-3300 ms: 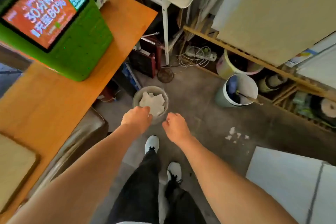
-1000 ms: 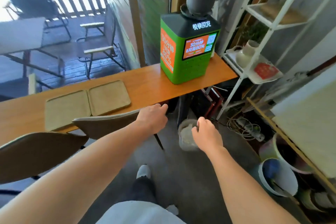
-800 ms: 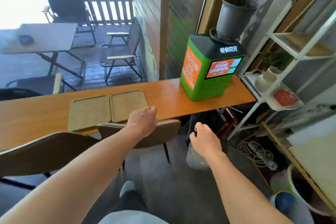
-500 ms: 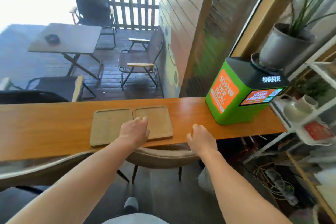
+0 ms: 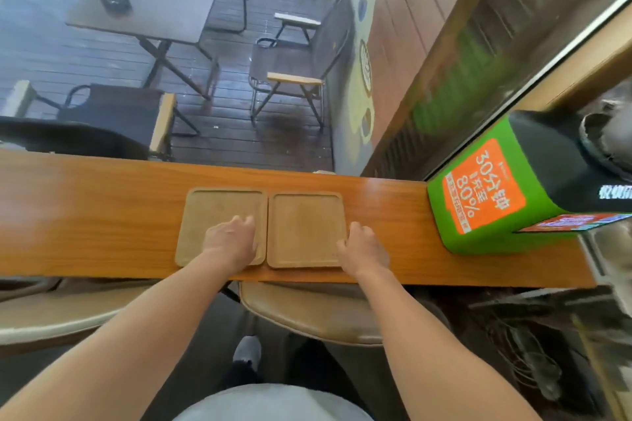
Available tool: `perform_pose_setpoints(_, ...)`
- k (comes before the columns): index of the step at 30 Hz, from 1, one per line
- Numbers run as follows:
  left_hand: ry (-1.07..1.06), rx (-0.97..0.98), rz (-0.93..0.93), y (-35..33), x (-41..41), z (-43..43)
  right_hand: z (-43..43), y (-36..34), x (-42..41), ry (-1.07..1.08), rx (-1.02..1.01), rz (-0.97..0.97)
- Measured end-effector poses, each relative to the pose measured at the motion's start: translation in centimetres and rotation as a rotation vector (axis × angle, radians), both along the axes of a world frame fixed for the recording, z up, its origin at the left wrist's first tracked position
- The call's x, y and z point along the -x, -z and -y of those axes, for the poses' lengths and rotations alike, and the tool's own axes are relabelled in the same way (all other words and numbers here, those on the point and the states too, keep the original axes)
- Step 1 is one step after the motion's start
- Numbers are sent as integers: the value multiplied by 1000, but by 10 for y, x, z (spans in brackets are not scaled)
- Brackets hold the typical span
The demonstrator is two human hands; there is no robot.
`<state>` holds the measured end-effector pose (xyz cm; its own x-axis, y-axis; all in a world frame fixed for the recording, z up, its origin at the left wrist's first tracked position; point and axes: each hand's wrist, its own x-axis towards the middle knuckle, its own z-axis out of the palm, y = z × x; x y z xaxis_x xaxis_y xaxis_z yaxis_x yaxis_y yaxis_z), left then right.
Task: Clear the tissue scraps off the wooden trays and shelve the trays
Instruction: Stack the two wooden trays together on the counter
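Two pale wooden trays lie side by side on the orange wooden counter (image 5: 102, 215). No tissue scraps show on either tray. My left hand (image 5: 232, 239) rests over the near right part of the left tray (image 5: 212, 212), fingers loosely apart, reaching toward the gap between the trays. My right hand (image 5: 362, 246) sits at the right edge of the right tray (image 5: 304, 229), fingers curled against its rim. Whether either hand grips a tray is unclear. No shelf is in view.
A green charging kiosk (image 5: 496, 195) with an orange label stands on the counter at the right. Two tan chair backs, one on the left (image 5: 51, 314) and one in the middle (image 5: 307, 311), sit below the counter's near edge. Behind the glass are a patio table (image 5: 147, 10) and folding chairs.
The view has swung up from the floor bin to the counter. Both hands have risen and reached forward onto the two trays.
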<state>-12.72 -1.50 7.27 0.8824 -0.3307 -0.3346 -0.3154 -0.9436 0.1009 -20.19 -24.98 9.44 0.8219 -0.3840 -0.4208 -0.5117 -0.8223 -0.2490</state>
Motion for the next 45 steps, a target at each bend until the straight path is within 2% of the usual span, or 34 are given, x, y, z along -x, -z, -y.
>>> perform_pose_setpoints(6, -43, -37, -144, 39, 4, 60, 46, 59, -18, -4, -52, -164)
perform_pose_setpoints(12, -88, -48, -253, 76, 16, 95, 58, 108, -31, 90, -143, -271)
perform_pose_setpoints(18, -155, -31, -231, 89, 19, 102, 48, 125, -38, 163, -186, -181)
perform_pose_setpoints(26, -134, -12, -150, 93, 8, 109, 68, 130, -24, 285, -230, -92)
perform_pose_setpoints(28, -233, 46, -170, 92, 9, 114, 75, 129, -22, 322, -219, -87)
perform_pose_setpoints(32, -560, 218, -224, 90, 11, 131, 78, 129, -18, 407, -167, -104)
perform_pose_setpoints(35, -800, 265, -334, 88, 11, 144, 61, 126, -22, 597, -117, -158)
perform_pose_setpoints(37, -928, 283, -407, 88, 10, 150, 50, 121, -31, 727, -158, -218)
perform_pose_setpoints(40, -1012, 275, -395, 91, 5, 143, 56, 121, -42, 844, -240, -293)
perform_pose_setpoints(43, -1079, 433, -412, 95, -4, 127, 71, 122, -40, 782, -317, -350)
perform_pose_setpoints(45, -1038, 471, -480, 95, -8, 119, 71, 121, -39, 764, -415, -329)
